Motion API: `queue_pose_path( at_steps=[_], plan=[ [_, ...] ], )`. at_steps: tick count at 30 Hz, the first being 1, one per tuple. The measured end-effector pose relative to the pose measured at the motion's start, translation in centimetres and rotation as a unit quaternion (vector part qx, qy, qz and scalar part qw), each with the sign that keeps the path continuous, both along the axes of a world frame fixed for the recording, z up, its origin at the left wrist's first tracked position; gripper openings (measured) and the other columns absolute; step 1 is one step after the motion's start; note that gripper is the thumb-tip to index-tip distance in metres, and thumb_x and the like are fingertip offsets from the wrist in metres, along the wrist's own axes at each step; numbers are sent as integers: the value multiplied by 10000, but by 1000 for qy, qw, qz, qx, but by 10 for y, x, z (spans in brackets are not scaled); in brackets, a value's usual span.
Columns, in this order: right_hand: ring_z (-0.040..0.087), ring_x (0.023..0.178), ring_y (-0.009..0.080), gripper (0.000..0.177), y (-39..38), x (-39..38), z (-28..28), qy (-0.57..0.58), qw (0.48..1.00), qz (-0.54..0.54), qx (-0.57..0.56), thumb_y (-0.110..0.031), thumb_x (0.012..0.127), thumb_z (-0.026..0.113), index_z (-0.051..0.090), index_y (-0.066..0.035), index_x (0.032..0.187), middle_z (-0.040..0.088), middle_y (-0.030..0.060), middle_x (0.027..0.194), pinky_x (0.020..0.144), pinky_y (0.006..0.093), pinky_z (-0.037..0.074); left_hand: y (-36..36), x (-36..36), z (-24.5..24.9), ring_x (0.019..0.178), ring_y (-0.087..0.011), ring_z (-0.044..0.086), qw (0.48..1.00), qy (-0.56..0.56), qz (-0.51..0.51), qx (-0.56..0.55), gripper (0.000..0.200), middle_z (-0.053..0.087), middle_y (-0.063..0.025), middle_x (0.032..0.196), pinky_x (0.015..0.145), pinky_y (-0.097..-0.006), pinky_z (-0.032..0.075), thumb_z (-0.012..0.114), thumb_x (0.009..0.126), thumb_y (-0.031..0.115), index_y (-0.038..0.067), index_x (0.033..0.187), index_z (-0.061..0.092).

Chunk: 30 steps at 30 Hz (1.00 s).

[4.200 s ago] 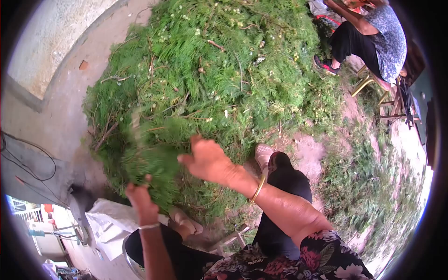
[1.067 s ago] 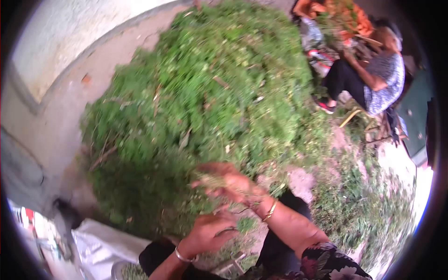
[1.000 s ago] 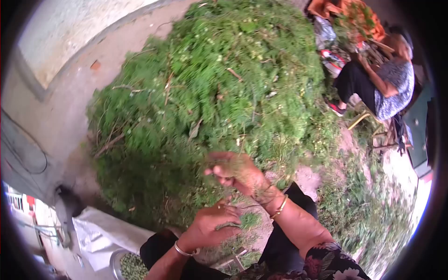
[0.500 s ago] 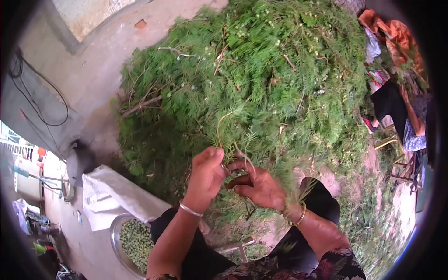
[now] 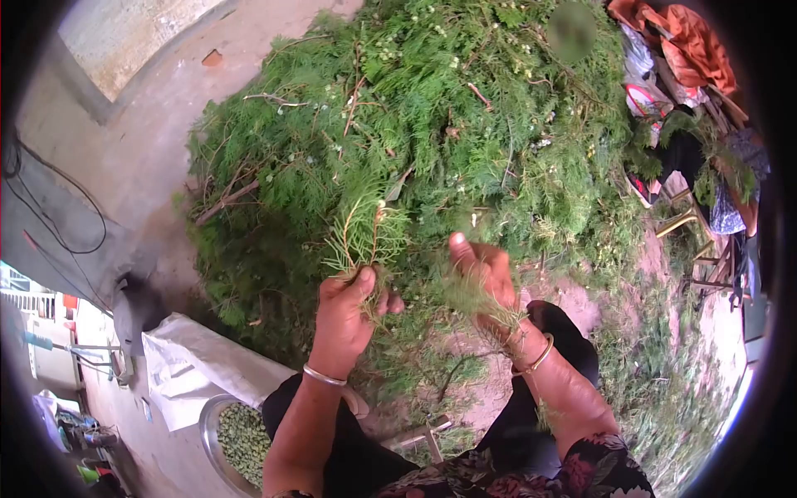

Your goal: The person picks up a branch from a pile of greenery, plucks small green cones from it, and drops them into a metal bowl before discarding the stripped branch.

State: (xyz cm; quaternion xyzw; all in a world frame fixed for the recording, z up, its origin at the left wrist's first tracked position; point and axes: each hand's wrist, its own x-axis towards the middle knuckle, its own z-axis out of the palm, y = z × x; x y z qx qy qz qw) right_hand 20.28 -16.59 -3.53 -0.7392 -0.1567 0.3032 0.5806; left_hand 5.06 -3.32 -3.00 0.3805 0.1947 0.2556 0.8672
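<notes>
My left hand [image 5: 344, 314] pinches an evergreen sprig [image 5: 371, 226] between thumb and fingers, its feathery green tips pointing up. To the right, my right hand [image 5: 490, 278] is closed with its thumb raised. A blurred tuft of greenery [image 5: 475, 300] trails from its fingers down over the wrist; the grip itself is partly smeared by motion. Both hands are apart, over the near edge of a big heap of cut evergreen branches [image 5: 432, 124].
A metal bowl [image 5: 211, 448] of small green cones or berries stands at lower left beside a white sack [image 5: 203, 365]. Black cables [image 5: 58, 187] hang at left. Another person's patterned clothing [image 5: 727, 216] shows at right near an orange cloth [image 5: 693, 50]. Loose sprigs litter the ground.
My hands were together at one sprig; now they are apart, the right hand further right and higher. The left hand has moved slightly left and down, with the sprig upright in it.
</notes>
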Motion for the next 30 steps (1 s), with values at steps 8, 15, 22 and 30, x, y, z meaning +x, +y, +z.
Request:
queue_pose_path(
  at_steps=[8, 15, 22, 30],
  plan=[
    [641, 752, 275, 552, -2, 14, 54, -300, 896, 78, -318, -412, 806, 679, 572, 99, 985, 620, 286, 840, 655, 400, 507, -4, -7, 6, 521, -194, 453, 993, -6, -115, 30, 205, 454, -53, 580, 584, -409, 432, 573, 877, 147, 20, 729, 511],
    [591, 768, 128, 343, 4, 17, 16, 9, 960, 111, 256, -164, 829, 672, 600, 37, 1097, 660, 118, 943, 679, 283, 491, -21, -21, 10, 455, -197, 438, 989, 55, -111, 81, 284, 384, -42, 515, 504, -406, 462, 596, 853, 172, 68, 661, 415],
    [552, 642, 80, 269, 12, 19, 10, 14, 919, 159, 360, 73, 739, 543, 682, 11, 962, 665, 49, 795, 537, 241, 436, -30, -34, 13, 756, -220, 503, 965, 251, -77, -3, 131, 495, -75, 823, 706, -480, 480, 624, 872, 129, 103, 921, 504],
    [583, 689, 127, 167, 19, 9, 10, -71, 936, 142, 315, 42, 757, 562, 664, 13, 886, 658, 73, 779, 619, 283, 470, -26, -33, 24, 800, -201, 538, 927, 211, -171, 259, 180, 560, -79, 906, 735, -377, 482, 600, 895, 175, 27, 975, 535]
  ],
)
